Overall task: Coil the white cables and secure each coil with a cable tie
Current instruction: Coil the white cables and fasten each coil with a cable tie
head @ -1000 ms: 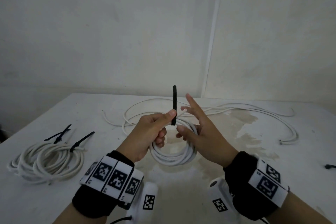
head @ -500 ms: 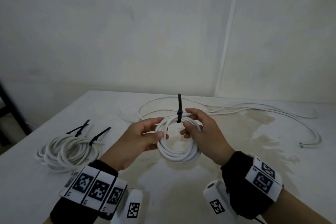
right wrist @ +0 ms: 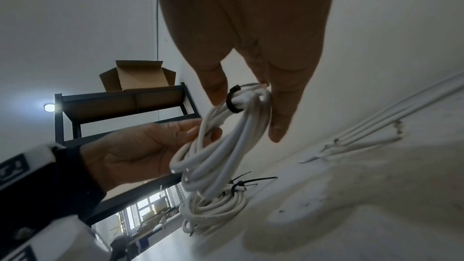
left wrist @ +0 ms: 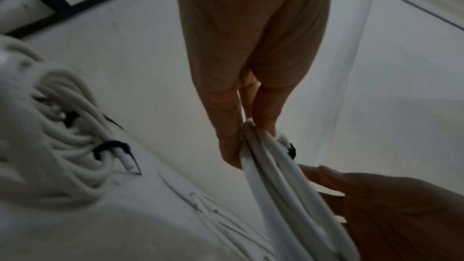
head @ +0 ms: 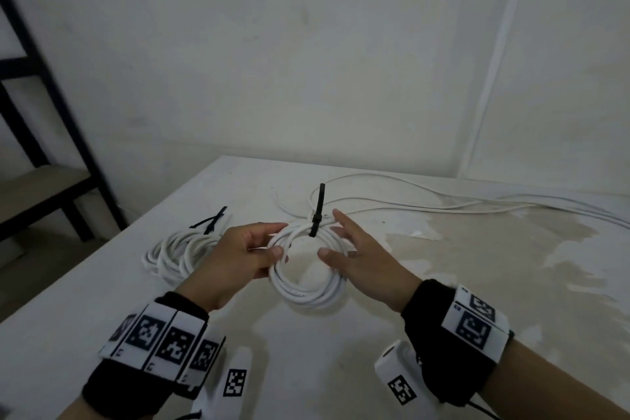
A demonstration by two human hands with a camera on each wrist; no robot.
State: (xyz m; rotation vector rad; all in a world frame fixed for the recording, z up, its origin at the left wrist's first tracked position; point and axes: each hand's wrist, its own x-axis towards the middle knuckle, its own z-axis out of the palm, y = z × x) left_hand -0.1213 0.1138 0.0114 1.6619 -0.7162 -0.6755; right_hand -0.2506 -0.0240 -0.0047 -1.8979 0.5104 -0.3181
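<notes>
Loose white cables are cut off by the right edge of the head view; their far ends are not seen. The tied coil on the table is partly hidden behind the left hand. In the left wrist view this coil is blurred and cropped at the left edge. The held coil is partly covered by fingers of the right hand, so the cable tie is only partly seen. The dark shelf frame is cropped at the left.
</notes>
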